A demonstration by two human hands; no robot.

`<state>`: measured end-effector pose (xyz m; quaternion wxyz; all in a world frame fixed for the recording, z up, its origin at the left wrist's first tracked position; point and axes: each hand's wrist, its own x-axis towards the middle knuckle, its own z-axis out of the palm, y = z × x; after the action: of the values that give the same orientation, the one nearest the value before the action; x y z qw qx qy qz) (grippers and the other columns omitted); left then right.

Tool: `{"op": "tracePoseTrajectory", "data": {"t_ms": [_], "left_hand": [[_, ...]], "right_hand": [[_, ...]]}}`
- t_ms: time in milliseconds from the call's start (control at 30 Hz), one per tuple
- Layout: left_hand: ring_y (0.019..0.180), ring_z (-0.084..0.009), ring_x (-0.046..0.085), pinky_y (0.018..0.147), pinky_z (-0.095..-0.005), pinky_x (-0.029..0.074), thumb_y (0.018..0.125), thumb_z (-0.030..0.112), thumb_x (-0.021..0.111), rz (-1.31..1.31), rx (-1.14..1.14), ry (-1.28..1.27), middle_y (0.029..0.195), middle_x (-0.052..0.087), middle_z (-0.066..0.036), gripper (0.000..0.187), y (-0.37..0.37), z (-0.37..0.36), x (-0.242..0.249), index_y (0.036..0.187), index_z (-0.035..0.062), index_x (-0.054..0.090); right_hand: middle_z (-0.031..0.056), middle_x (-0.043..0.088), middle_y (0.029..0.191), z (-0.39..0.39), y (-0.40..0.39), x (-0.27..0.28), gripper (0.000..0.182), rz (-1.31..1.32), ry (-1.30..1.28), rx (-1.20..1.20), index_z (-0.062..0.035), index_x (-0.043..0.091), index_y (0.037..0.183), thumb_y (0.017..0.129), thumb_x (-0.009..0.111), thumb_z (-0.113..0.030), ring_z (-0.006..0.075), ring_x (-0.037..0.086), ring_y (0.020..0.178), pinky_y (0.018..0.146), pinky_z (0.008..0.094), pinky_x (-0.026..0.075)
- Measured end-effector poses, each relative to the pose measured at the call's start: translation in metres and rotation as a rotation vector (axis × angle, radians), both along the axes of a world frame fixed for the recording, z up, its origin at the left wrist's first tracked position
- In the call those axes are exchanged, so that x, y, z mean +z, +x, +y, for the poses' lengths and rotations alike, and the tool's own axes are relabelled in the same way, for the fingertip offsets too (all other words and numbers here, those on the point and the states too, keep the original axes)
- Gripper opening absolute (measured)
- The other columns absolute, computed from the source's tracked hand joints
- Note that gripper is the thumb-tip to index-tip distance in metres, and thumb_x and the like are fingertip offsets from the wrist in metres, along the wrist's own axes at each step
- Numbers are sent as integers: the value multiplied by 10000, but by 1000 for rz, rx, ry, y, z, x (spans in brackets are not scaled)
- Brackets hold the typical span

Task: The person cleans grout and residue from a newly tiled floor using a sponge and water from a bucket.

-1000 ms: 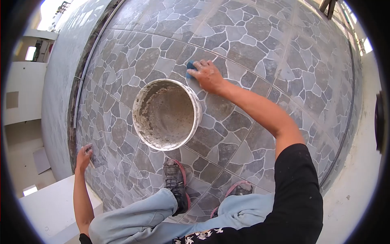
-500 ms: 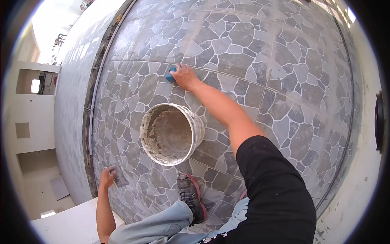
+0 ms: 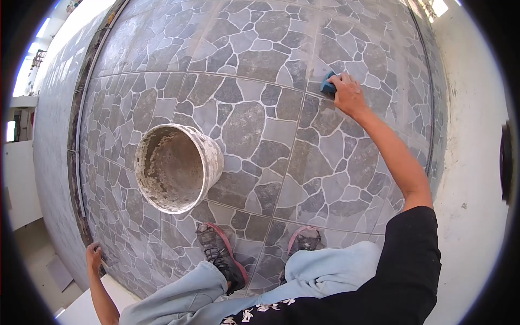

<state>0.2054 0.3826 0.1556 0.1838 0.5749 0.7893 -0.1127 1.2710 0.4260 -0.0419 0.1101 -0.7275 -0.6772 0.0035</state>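
Note:
My right hand (image 3: 350, 96) is closed over a blue sponge (image 3: 327, 83), pressed to the patterned floor tiles (image 3: 244, 127) near a joint. Left of my feet stands a whitish bucket (image 3: 214, 157), its inner wall crusted with mortar and murky greyish-brown stuff inside. At the lower left my left hand (image 3: 93, 255) has its fingers curled round a flat grey trowel (image 3: 110, 257), held low over the floor and partly hidden by the fingers.
My dark shoes (image 3: 219, 254) stand on the tiles below the bucket. A pale wall (image 3: 471, 179) runs along the right, with a dark cable or hose (image 3: 430, 108) near its foot. A pipe (image 3: 81, 124) lies along the left floor edge, beside a grey surface.
My right hand has swept the sponge right across the tiles. The view has shifted, so the bucket sits farther left, and my second shoe now shows. My left hand still holds the trowel.

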Motion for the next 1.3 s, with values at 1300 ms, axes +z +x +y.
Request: {"op": "tracePoseTrajectory", "data": {"t_ms": [1300], "left_hand": [[1137,-330,665,1007,-367,470,913,107,603,-5,-298,4,1156,716,-206,308,137,83,-38,1176,-16,702]], "right_hand": [[131,599,1050,-77,-114,-11,396,10,136,210,-68,649,1237,845,622,-116,317,582,969,820,446,459]]}}
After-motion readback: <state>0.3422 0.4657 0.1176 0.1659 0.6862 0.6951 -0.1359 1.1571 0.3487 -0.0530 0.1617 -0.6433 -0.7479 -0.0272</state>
